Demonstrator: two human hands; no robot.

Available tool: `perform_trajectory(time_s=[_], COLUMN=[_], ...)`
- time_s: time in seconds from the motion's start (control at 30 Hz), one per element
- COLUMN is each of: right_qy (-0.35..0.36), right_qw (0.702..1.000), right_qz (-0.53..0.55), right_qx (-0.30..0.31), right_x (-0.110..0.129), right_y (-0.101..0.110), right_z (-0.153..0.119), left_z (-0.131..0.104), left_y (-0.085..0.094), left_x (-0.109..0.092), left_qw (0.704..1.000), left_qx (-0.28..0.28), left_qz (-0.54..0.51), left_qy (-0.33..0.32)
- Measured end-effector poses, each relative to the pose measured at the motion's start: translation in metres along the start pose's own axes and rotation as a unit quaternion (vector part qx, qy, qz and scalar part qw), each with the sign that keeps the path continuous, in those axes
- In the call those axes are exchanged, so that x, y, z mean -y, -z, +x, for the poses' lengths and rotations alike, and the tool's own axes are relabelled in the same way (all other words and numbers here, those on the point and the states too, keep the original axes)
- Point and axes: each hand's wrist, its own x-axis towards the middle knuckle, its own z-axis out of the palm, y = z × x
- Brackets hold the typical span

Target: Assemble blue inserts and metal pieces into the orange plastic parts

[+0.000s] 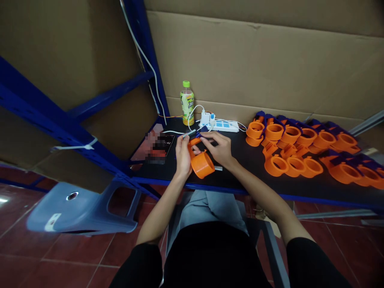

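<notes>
An orange plastic part (203, 165) with a round ring is wrapped in my left hand (183, 157), its ring hanging below the fingers. At its upper end sits a small dark blue piece (204, 129), and a grey strip lies beside my left fingertips. My right hand (219, 149) has its fingers closed at the blue piece, with thumb and index finger together. What exactly those fingertips pinch is too small to tell. A short silver piece (219, 168) lies just below my right hand on the black table (240, 176).
Several orange ring parts (276, 166), many with dark blue pieces, stand in rows at the right. A green-capped bottle (187, 105) and a white power strip (223, 126) are behind my hands. A phone (165, 145) lies left; a blue stool (87, 208) stands below left.
</notes>
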Motion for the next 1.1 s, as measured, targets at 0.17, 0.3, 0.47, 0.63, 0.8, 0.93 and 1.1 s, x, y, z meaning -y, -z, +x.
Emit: perform_trajectory(time_s=[0.17,0.3,0.47,0.63,0.8,0.93,1.1], right_qy=[0.003,0.049,0.074,0.092,0.118,0.115,0.155], right_qw=[1.000,0.998,0.997,0.995,0.993,0.993,0.986], right_qz=[0.017,0.014,-0.020,-0.033,-0.019,0.017,0.052], right_qx=[-0.025,-0.033,-0.018,-0.008,-0.006,0.007,0.001], right_x=[0.002,0.002,-0.003,-0.005,-0.004,-0.007,-0.005], right_y=[-0.004,-0.004,0.000,0.000,0.000,0.001,0.007], right_z=[-0.005,-0.006,-0.005,-0.007,-0.007,-0.001,0.011], left_z=[-0.003,-0.004,-0.006,-0.008,-0.010,-0.013,-0.009], left_y=[0.000,0.000,-0.001,-0.001,-0.003,-0.005,0.002], left_x=[0.004,0.003,0.002,0.000,-0.004,-0.007,-0.010], left_qw=[1.000,0.999,0.998,0.998,0.996,0.998,0.998], left_qx=[0.021,0.028,0.040,0.033,0.039,0.037,0.063], left_qz=[-0.012,-0.023,-0.029,-0.031,-0.050,-0.039,-0.013], left_qy=[0.010,0.021,0.036,0.047,0.055,0.025,0.012])
